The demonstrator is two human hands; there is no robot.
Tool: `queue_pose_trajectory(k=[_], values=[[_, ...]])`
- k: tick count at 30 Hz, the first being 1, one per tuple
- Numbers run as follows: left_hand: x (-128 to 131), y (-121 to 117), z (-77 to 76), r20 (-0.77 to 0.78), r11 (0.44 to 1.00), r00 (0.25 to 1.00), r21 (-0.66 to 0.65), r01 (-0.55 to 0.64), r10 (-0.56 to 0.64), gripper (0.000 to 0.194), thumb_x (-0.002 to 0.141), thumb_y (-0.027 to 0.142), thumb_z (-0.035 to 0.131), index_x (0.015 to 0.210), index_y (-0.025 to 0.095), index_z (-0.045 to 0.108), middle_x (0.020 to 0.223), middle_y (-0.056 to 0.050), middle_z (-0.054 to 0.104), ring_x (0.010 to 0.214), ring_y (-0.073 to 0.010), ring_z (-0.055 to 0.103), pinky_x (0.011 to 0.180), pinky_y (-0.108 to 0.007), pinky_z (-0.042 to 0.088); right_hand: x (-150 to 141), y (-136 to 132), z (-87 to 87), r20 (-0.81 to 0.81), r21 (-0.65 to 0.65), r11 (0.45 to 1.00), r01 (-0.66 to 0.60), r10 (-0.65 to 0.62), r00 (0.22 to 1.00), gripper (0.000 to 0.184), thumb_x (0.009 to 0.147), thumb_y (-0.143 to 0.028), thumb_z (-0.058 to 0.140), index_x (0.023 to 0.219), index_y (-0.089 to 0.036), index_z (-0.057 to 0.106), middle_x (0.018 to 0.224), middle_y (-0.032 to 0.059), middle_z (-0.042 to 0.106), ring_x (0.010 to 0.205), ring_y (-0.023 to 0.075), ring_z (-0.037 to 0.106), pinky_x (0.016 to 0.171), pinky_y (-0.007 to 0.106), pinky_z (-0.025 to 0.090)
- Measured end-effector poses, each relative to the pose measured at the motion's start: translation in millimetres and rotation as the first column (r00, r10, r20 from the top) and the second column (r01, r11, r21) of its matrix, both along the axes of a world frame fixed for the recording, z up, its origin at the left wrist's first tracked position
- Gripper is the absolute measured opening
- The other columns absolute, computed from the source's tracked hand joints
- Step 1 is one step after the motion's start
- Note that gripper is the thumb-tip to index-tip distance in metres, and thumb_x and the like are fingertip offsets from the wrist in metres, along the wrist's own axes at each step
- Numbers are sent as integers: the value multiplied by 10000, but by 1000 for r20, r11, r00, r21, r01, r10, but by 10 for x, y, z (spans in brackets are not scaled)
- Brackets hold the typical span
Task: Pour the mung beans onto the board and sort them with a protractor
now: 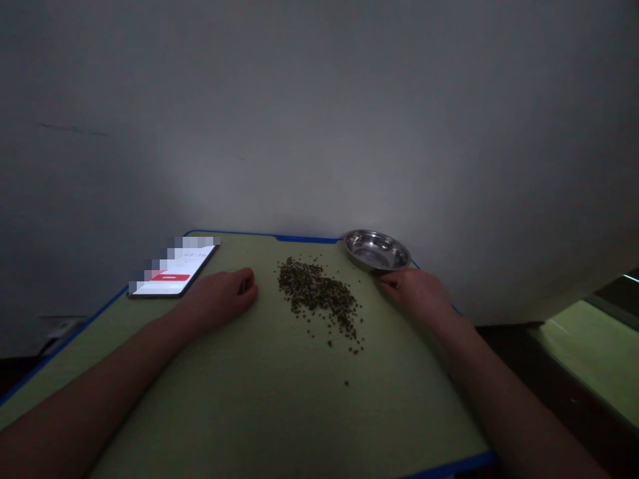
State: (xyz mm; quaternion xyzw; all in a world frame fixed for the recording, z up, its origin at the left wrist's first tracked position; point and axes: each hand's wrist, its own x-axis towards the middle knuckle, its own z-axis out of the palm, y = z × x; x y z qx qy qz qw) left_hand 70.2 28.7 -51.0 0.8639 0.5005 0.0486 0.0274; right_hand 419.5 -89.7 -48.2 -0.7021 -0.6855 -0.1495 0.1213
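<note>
A loose pile of small brown-green grains point(317, 289) lies spread over the middle of the pale green table point(259, 392). My left hand point(227, 293) rests on the table left of the pile, its fingers curled into a loose fist; no object shows in it. Right of the pile, my right hand point(417, 293) has its fingers drawn together at the near side of a shiny metal bowl point(377, 251). Whether those fingertips touch the bowl or pinch something small is hidden. Inside the bowl, no grains can be made out.
A phone point(174, 269) with a lit screen lies at the table's left, close to my left forearm. The blue table edge point(307, 239) runs along a grey wall point(309, 120). Another light green surface point(594, 359) stands lower right, across a dark gap.
</note>
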Motion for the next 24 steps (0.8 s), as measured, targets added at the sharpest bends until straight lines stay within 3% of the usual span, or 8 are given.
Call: queue_pose_trajectory(k=[9,19,24], values=[[-4,5,-9,-10,1000,1000,15,13,-13,302,848,448,346,831,219,543,763,-79,653,644,-226,584,560,-320,320,-150,30,-92,52,-65,988,-143,146,988,243,863,-204,562,1007,-235,755,940,81,729,784,227,660,599,314,429],[16,-27,18,-15,1000,1000,10,18,-18,336,844,454,338,865,218,576,764,-82,658,651,-227,584,585,-327,346,-255,-499,0,47,-166,944,-284,296,954,288,919,-196,499,1075,-242,737,1035,75,742,897,233,684,744,351,527],[12,-26,18,-18,999,999,9,49,-49,325,859,453,336,855,217,559,791,-87,671,673,-221,596,578,-320,346,-212,-617,130,-102,-205,939,-276,260,960,290,900,-202,497,1049,-229,745,1013,79,754,897,242,691,785,376,523]])
